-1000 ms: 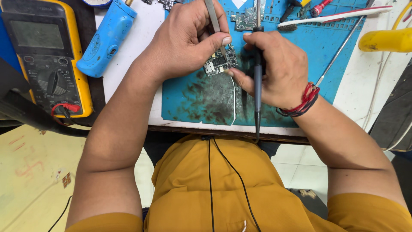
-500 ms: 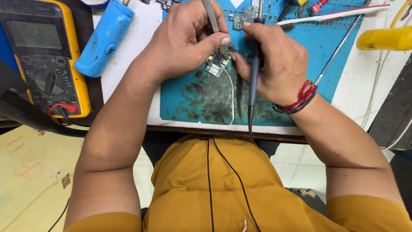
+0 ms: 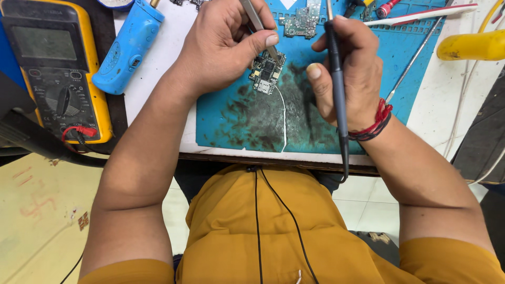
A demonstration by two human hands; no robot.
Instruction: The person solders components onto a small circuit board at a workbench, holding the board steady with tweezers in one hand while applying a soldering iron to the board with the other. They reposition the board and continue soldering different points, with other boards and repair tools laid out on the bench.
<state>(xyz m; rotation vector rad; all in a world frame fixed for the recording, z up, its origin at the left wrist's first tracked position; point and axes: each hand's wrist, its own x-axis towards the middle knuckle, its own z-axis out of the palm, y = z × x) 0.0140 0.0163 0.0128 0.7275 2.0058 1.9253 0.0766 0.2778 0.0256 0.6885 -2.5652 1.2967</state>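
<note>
My left hand (image 3: 226,42) grips metal tweezers (image 3: 258,26), their tips down on a small green circuit board (image 3: 266,72) that lies on a stained blue work mat (image 3: 236,115). My right hand (image 3: 347,73) holds a thin black soldering iron (image 3: 337,89) upright, a little to the right of the board, its tip hidden near the top edge of the view. A thin white wire (image 3: 284,118) runs from the board toward the mat's near edge. A second small circuit board (image 3: 300,21) lies further back on the mat.
A yellow multimeter (image 3: 52,68) with red and black leads sits at the left, and a blue handheld tool (image 3: 129,47) lies beside it. A yellow handle (image 3: 471,46), a white rod (image 3: 421,13) and a metal probe (image 3: 415,58) lie at the right. The iron's black cable (image 3: 294,226) hangs over my lap.
My right hand has lifted the soldering iron away from the board and moved it up and to the right. The left hand keeps the tweezers on the board.
</note>
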